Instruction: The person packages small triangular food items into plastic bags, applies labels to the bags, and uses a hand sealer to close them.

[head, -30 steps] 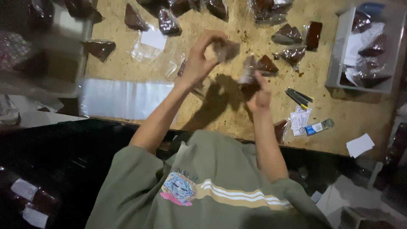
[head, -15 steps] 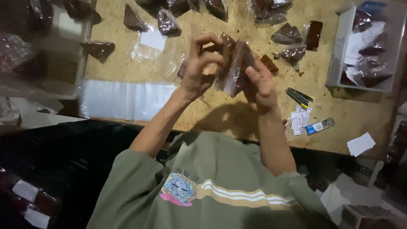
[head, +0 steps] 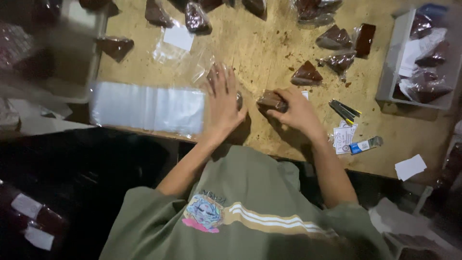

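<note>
Wooden table (head: 269, 53) — brown wrapped wedges (head: 306, 74), clear bags (head: 149, 108), grey tray (head: 392, 62).

Two hands work at the counter (head: 269, 53): the left hand (head: 222, 103) and the right hand (head: 299, 110). One stack of clear plastic bags (head: 147, 108) lies at the counter's near edge. One grey tray (head: 391, 72) stands at the right. Roughly ten bagged dark-brown wedges (head: 307, 74) lie loose on the counter; those cut off by the top edge cannot be counted surely. Two loose white paper slips (head: 178, 37) show, and one small blue-and-white tube (head: 365, 144).
</note>
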